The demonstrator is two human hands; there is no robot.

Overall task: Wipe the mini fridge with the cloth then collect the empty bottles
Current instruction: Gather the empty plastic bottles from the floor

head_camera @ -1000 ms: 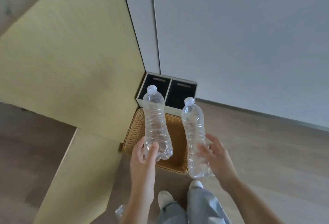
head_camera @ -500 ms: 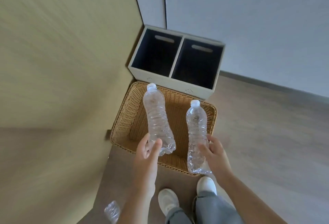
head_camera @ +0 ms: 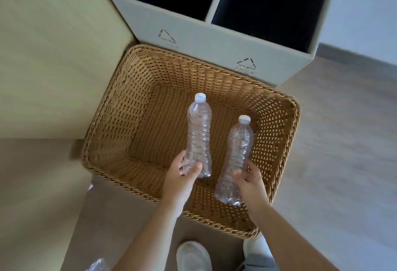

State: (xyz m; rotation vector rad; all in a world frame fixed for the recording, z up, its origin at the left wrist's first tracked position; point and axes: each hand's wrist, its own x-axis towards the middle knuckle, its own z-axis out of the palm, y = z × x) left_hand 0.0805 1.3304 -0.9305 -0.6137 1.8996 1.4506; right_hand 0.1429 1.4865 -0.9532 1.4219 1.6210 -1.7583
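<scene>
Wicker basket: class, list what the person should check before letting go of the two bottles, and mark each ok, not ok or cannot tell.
1. Left hand grips the left bottle near its base: ok.
2. Right hand grips the right bottle: ok.
3. Both bottles are over the wicker basket: ok.
4. Basket floor free of other items: ok.
5. Both caps on: ok.
6. Bottles fully empty: cannot tell.

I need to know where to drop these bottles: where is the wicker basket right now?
In the head view the wicker basket sits on the floor at centre, directly below both hands, just in front of the grey two-compartment bin.
</scene>
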